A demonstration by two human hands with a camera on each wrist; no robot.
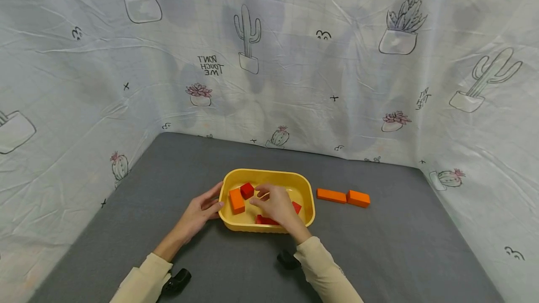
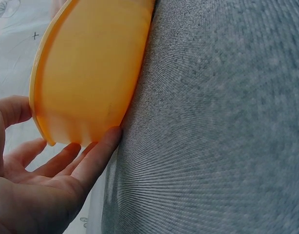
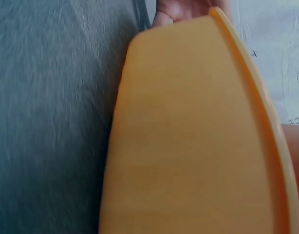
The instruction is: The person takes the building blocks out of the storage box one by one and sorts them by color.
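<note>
A yellow plastic basket sits on the grey tabletop. Against its left end rest the fingers of my left hand, nearly straight along the outer wall, with the thumb at the rim. My right hand reaches inside the basket, thumb and fingers loosely bent and apart, with nothing visible between them. Just left of its fingertips lies a red cube, beside an orange block. Partly hidden below the right hand are a red block and another red piece. Its fingers are out of sight in the right wrist view.
Right of the basket, a long flat orange block lies end to end with a thicker orange block. A white cloth with printed cacti hangs around the table. Black devices are at both wrists.
</note>
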